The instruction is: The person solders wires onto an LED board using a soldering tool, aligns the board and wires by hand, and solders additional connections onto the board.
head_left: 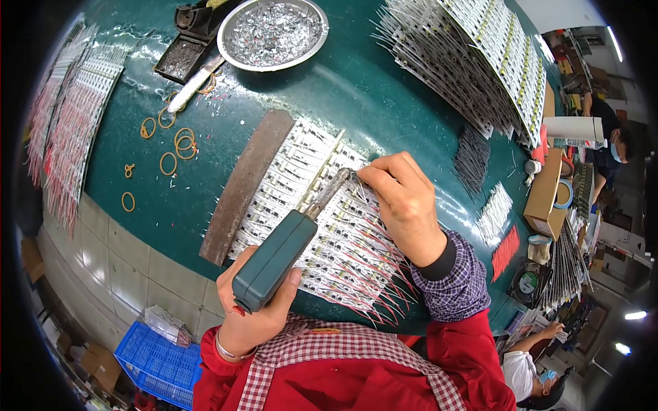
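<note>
My left hand (pixel 248 333) is wrapped round the green body of a soldering gun (pixel 277 257). The gun's metal tip meets a panel of small white circuit boards (pixel 288 161) lying on the table. Fingers pinched together, my right hand (pixel 410 209) is right beside that tip; what it pinches is too small and covered to make out. Thin red wires (pixel 373 253) trail off the panel's near right side. Along the panel's left edge lies a brown, rusty metal bar (pixel 245 188).
A metal bowl of solder scraps (pixel 274 34) and a black soldering stand (pixel 188 51) are at the back. Wired panels are stacked back right (pixel 473 61) and left (pixel 75 116). Rubber bands (pixel 168 163) lie left; black wires (pixel 471 161), right. A blue crate (pixel 161 363) is below; two people sit beyond.
</note>
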Demonstrator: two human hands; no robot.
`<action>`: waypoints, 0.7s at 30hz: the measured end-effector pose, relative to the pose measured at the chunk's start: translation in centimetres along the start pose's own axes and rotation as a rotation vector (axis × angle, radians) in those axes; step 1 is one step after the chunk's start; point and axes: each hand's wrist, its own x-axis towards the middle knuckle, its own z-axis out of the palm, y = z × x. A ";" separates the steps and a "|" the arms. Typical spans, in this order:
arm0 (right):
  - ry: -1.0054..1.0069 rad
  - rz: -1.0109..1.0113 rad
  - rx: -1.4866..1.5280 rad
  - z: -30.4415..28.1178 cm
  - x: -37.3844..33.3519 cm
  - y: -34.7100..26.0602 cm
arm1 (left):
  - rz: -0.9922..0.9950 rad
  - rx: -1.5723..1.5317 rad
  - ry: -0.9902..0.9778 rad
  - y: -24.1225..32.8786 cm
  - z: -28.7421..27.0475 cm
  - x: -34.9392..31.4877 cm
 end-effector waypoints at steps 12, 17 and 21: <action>-0.021 0.006 -0.021 -0.1 -0.1 -0.2 | -0.035 -0.038 0.101 -1.2 -0.1 -1.7; 0.011 0.014 -0.040 -0.8 0.5 -0.8 | 0.012 -0.010 0.106 -0.8 -0.3 -1.6; 0.065 0.005 0.023 -1.6 0.7 -1.6 | 0.000 -0.007 0.108 -1.1 -0.5 -2.0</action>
